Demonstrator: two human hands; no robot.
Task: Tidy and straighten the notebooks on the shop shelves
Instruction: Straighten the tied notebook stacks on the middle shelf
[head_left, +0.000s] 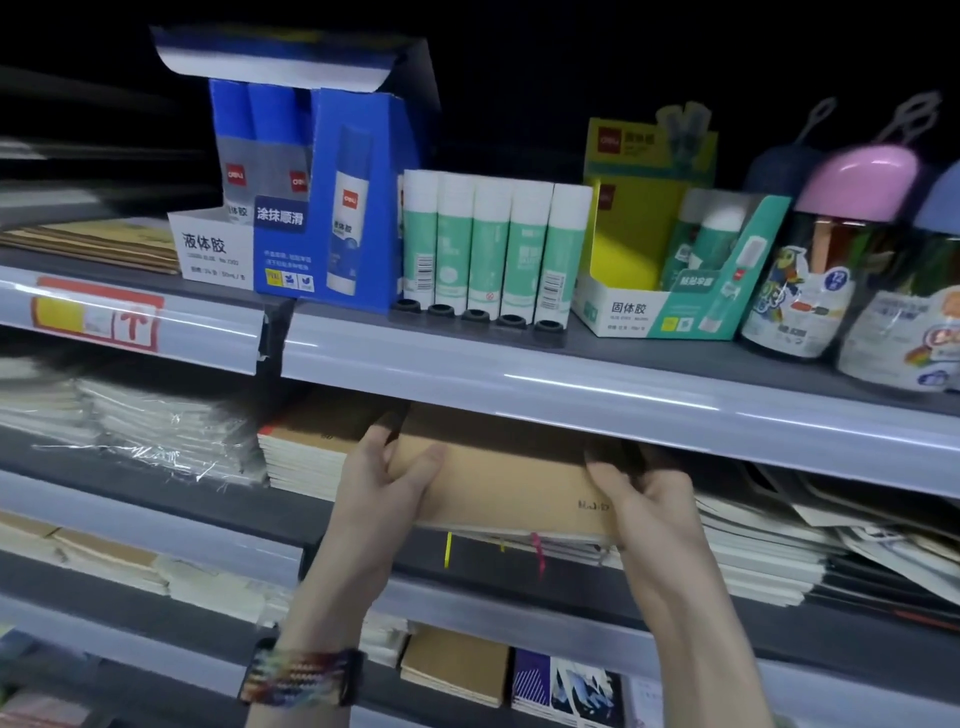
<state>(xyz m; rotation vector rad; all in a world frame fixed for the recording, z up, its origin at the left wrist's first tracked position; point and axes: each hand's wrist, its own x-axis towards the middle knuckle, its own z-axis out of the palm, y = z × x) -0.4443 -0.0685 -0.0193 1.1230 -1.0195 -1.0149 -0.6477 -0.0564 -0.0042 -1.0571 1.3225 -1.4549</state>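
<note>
Brown notebook (498, 483): kraft cover, lying flat on top of a pile on the middle shelf (208, 499), tucked under the rail of the upper shelf (571, 384); held at both short ends.
Left hand (384, 483): grips the left end, thumb laid on the cover, fingers reaching past the edge toward the back.
Right hand (647, 501): pinches the right end, fingers curled over the cover near the printed mark; what the palm covers cannot be told.
Pile beneath (519, 543): front edge a little ragged, with yellow and pink ribbon markers hanging over the shelf front.
Kraft stack (301, 457): just beside on the left, squarely piled, so a likely guide for the front line.
Loose notebooks (779, 545): to the right, fanned and askew.
Step in hand: probably squaring the top notebook on its pile.
Doing it well: keep both ends level and push evenly so it does not swing; bring its front edge flush with the pile and in line with the left stack; mind the ribbons — they could snag or fold under.
</note>
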